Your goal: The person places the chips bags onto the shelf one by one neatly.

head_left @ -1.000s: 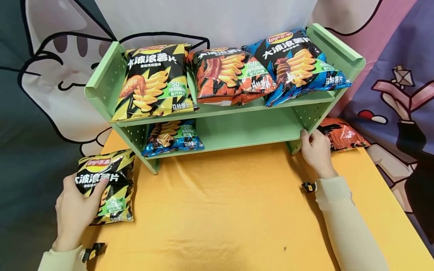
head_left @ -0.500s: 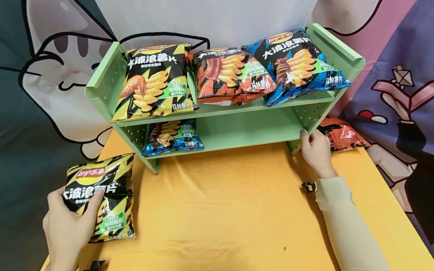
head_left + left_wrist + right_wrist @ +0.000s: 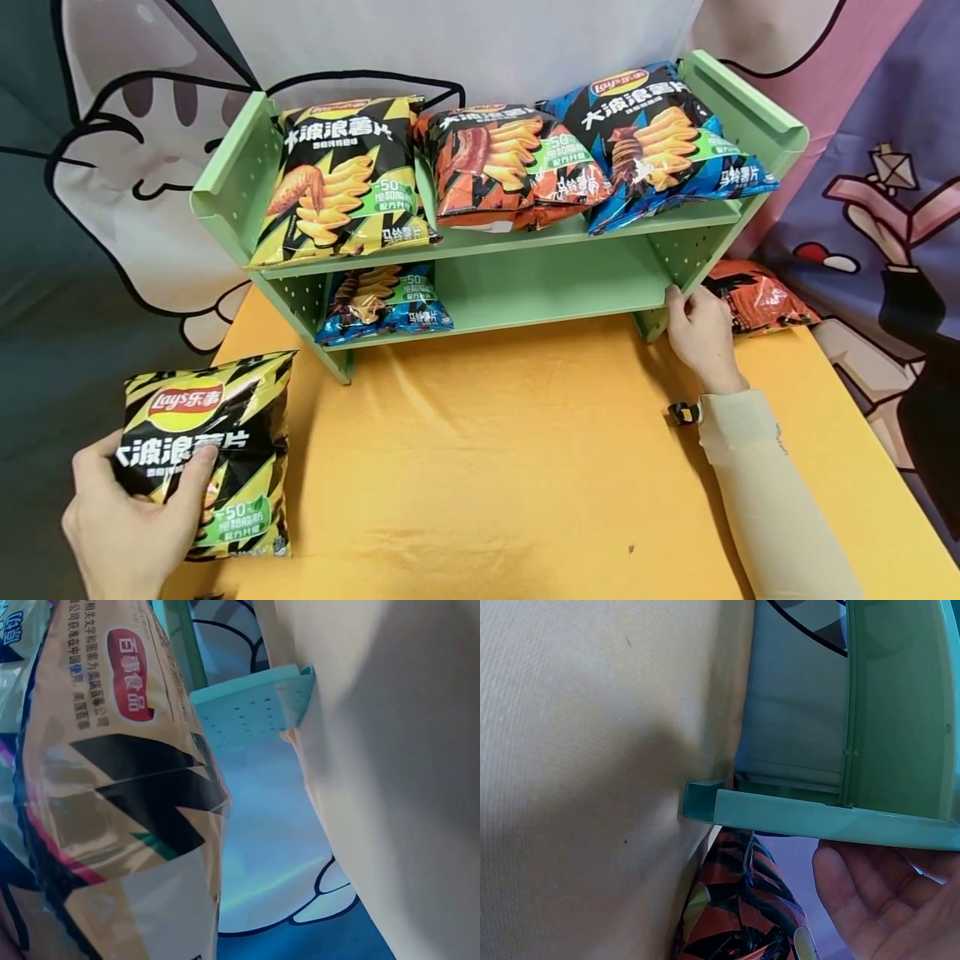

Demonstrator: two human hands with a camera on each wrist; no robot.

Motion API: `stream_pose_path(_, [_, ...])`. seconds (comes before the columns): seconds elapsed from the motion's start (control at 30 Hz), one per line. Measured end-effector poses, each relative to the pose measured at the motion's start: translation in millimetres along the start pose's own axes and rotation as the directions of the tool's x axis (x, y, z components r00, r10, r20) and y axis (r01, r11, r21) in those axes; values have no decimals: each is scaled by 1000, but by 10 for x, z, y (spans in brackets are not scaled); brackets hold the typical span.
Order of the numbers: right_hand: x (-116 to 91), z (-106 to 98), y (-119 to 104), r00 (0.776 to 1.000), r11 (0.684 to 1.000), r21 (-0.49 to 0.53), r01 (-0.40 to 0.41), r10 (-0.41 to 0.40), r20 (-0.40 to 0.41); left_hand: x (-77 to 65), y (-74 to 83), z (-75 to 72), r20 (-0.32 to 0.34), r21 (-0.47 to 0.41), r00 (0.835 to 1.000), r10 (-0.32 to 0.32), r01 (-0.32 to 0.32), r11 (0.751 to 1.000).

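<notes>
My left hand (image 3: 131, 521) holds a black-and-yellow bag of potato chips (image 3: 251, 450) over the table's left side, its thumb across the front and the other fingers mostly hidden. The bag's printed back (image 3: 142, 780) fills much of the left wrist view. At the right end of a green two-tier shelf (image 3: 555, 279), my right hand (image 3: 705, 337) grips the lower side panel. Curled fingers (image 3: 840, 889) lie against that panel's outer face in the right wrist view; the thumb is hidden there.
Black-yellow (image 3: 337, 183), red (image 3: 517, 167) and blue (image 3: 660, 150) chip bags fill the upper tier. One blue bag (image 3: 382, 304) lies at the lower tier's left end. Behind my right hand, a red bag (image 3: 761, 296) rests on the yellow-covered table (image 3: 480, 467).
My left hand has drawn the black-and-yellow chip bag toward me and slightly left, away from the shelf. The right hand and the shelf have stayed in place.
</notes>
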State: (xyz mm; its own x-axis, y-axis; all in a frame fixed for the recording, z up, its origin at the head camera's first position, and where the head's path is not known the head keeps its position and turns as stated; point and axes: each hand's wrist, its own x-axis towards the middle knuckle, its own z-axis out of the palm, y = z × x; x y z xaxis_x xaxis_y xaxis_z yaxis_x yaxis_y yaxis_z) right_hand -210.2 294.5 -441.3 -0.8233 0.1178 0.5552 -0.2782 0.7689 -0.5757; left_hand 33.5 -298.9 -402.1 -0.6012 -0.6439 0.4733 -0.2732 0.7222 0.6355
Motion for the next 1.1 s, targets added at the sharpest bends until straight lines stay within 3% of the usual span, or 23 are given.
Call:
stream_pose_path(0.2, [2, 8, 3, 1000, 1000, 3, -1, 1, 3, -91, 78, -50, -14, -25, 998, 62, -63, 998])
stream_pose_path(0.33, [12, 17, 2, 1000, 1000, 8, 7, -7, -3, -125, 123, -58, -14, -63, 988, 152, -153, 986])
stream_pose_path(0.43, [16, 20, 3, 1000, 1000, 9, 10, -10, -6, -149, 169, -44, 13, -100, 977, 212, -209, 973])
stream_pose_path(0.63, [19, 14, 6, 1000, 1000, 1, 18, -18, -11, -223, 295, 27, 82, -153, 965, 251, -236, 959])
stream_pose_path(0.7, [15, 8, 5, 1000, 1000, 0, 18, -18, -10, -240, 335, 69, 94, -187, 951, 293, -272, 944])
stream_pose_path(0.83, [8, -1, 1, 1000, 1000, 3, 20, -20, -6, -277, 420, 168, 130, -255, 909, 397, -356, 899])
stream_pose_path(0.9, [5, -5, -3, 1000, 1000, 3, 22, -22, -6, -311, 477, 220, 176, -281, 891, 419, -362, 889])
stream_pose_path(1.0, [2, -6, -8, 1000, 1000, 1, 21, -21, -2, -378, 572, 294, 274, -306, 867, 416, -331, 892])
stream_pose_path(1.1, [2, -2, -8, 1000, 1000, 1, 21, -21, 0, -441, 664, 371, 374, -307, 833, 407, -303, 902])
